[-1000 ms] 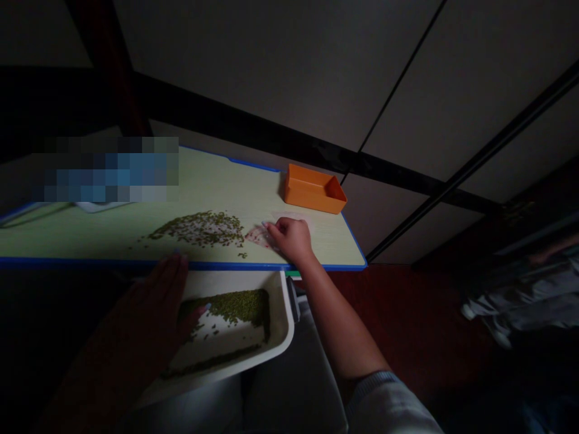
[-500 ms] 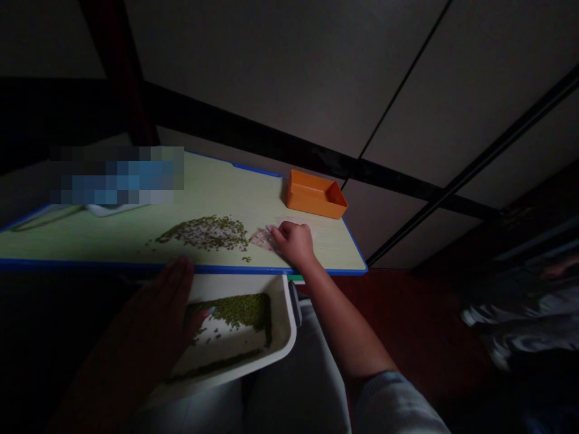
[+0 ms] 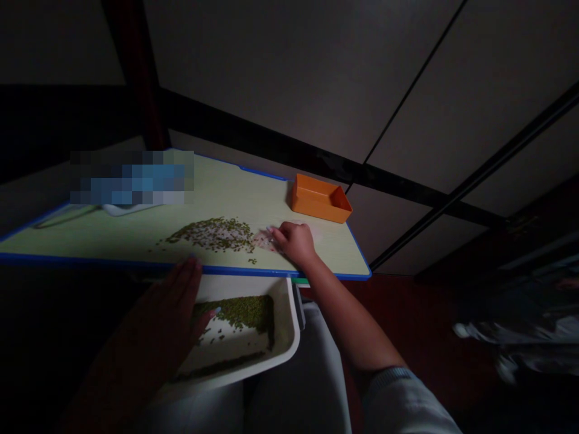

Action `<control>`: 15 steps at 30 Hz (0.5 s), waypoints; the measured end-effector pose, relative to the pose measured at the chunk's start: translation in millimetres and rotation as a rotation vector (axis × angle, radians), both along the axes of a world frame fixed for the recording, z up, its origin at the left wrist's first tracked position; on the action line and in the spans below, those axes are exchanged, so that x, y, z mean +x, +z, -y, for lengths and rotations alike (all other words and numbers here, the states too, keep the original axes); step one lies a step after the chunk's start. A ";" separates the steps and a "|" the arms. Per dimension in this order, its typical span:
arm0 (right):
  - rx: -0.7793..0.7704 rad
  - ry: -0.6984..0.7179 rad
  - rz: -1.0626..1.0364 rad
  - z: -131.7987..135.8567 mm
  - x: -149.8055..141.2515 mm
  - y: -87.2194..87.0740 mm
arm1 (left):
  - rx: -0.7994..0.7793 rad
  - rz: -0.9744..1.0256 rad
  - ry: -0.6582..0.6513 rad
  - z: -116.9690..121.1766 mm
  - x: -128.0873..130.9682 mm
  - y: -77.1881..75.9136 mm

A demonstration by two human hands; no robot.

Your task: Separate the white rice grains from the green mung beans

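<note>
My right hand [image 3: 296, 242] is a closed fist low on the pale tabletop [image 3: 217, 181], holding a thin, pale, partly see-through sheet with red marks [image 3: 266, 240]. The sheet looks like plastic; the fist hides much of it. Just left lies a loose heap of small green and pale bits [image 3: 215, 235]. My left hand [image 3: 174, 307] is in shadow at the table's front edge, fingers stretched and thumb apart, with nothing seen in it. It reaches over a white drawer-like tray [image 3: 293, 328] holding many small green bits [image 3: 248, 312].
An orange open box [image 3: 321, 208] stands at the table's back right corner. A blurred-out blue and white item [image 3: 140, 181] lies at the back left. The table has a blue rim [image 3: 271, 271]. Panelled doors [image 3: 280, 72] rise behind. A person's pale-clothed legs [image 3: 520, 331] show at right.
The whole view has shifted slightly, so everything sits a little further right and lower. Both hands keep nearly the same pose and place over the table and tray.
</note>
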State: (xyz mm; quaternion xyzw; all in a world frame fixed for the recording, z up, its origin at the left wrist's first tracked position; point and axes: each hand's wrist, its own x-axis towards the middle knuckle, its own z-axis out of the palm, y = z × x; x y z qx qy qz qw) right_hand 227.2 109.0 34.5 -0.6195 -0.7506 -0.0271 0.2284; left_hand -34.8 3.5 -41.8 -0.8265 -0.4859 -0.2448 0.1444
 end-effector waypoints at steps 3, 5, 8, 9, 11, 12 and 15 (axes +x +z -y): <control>0.000 0.059 -0.099 -0.6 2.4 -4.2 | -0.009 0.005 0.004 0.0 -0.5 0.0; -0.007 0.100 -0.166 0.1 4.5 -5.6 | -0.009 0.000 0.000 0.0 -0.7 0.7; -0.018 0.134 -0.253 2.4 7.7 -6.7 | -0.017 -0.008 -0.007 0.7 -0.9 1.8; -0.018 0.138 -0.280 3.4 8.7 -7.3 | -0.026 -0.009 -0.005 1.1 -1.0 2.0; -0.013 0.142 -0.336 5.2 10.7 -8.8 | -0.043 -0.013 0.001 1.7 -1.5 1.9; -0.009 0.142 -0.363 5.9 11.6 -9.8 | -0.046 -0.017 -0.002 1.8 -1.9 1.7; -0.003 0.126 -0.418 6.7 13.5 -13.0 | -0.041 -0.020 -0.013 1.5 -3.2 1.7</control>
